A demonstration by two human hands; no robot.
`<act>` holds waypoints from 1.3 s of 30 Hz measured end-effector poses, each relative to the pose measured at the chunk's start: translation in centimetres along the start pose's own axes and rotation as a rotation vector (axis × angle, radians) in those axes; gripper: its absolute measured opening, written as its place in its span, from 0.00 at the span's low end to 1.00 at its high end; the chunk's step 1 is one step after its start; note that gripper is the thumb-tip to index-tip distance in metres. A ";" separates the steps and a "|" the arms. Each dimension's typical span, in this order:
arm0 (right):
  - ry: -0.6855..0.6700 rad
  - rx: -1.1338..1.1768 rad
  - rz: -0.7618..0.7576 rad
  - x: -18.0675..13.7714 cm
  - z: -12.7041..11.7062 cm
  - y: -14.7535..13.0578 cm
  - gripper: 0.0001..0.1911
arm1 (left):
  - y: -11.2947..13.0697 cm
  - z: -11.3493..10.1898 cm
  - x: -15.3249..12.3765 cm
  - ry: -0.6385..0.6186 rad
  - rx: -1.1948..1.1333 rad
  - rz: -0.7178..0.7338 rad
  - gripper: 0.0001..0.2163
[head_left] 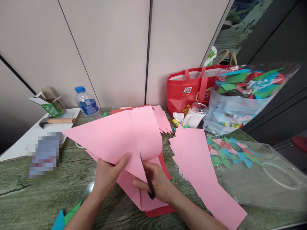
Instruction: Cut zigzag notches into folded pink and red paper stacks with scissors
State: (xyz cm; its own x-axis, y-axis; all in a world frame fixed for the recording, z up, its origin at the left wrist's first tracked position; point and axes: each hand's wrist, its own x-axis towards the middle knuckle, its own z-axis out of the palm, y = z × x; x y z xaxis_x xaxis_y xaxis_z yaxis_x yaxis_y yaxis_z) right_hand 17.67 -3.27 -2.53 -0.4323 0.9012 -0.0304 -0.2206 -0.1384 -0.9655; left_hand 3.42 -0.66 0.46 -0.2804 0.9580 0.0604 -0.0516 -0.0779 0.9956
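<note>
My left hand grips the lower edge of a large sheet of pink paper, its thumb lying on top. The sheet is raised above the table and has a crease down it. In my right hand is a pair of scissors with black handles. One blade shows against the pink paper, at a slit running up from its lower edge. Beneath both hands lie more pink sheets and red paper. Cut pink pieces are fanned out to the right.
At the back stand a water bottle, a white mug, a red bag and a plastic bag of coloured paper scraps. A hammer and an opened box sit at left. A clear bag lies at right.
</note>
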 end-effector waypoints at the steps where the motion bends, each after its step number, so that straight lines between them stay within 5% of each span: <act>1: 0.001 0.003 -0.002 0.0 0.0 0.0 0.20 | 0.0 0.0 0.0 0.003 -0.001 -0.001 0.19; 22: 0.037 0.057 0.080 0.1 0.3 0.4 0.21 | -0.6 -0.5 0.3 -0.042 0.092 0.029 0.17; 39: 0.036 0.157 -0.136 0.6 0.3 0.3 0.15 | -0.2 -0.3 -0.2 -0.197 0.010 -0.051 0.14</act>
State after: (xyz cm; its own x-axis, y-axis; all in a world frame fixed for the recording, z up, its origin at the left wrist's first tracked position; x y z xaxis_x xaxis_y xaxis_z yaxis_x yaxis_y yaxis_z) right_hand 17.08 -2.91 -2.73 -0.3585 0.9296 0.0860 -0.4101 -0.0740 -0.9090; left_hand 3.21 -0.88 0.18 -0.0847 0.9962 0.0217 -0.0507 -0.0261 0.9984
